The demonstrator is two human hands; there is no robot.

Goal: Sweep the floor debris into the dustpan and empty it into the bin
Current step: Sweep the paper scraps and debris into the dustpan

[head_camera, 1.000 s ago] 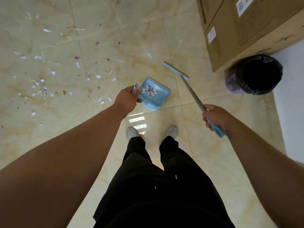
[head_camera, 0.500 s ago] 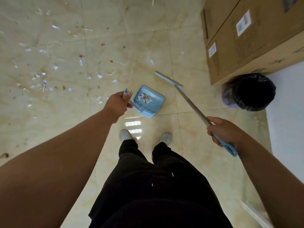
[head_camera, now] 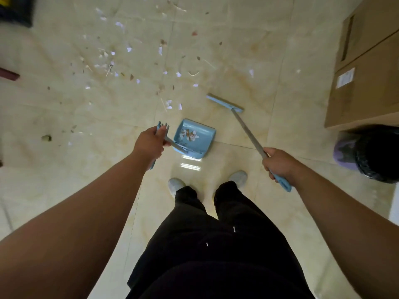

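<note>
A light blue dustpan hangs just in front of my feet, with a small heap of paper scraps inside it. My left hand grips its blue handle at the top end. My right hand grips the long grey shaft of the broom, whose narrow blue head lies on the tiles right of the dustpan. Scattered debris, white paper bits, brown flakes and thin sticks, covers the floor ahead and to the left. The bin, lined with a black bag, stands at the right edge.
Stacked cardboard boxes rise at the upper right, just behind the bin. A dark object sits in the top left corner and a reddish bar at the left edge. My shoes stand on glossy beige tiles.
The view has swung left, so the bin and boxes have slid to the right edge. The dustpan and broom have drifted lower in the view, with both hands holding on throughout.
</note>
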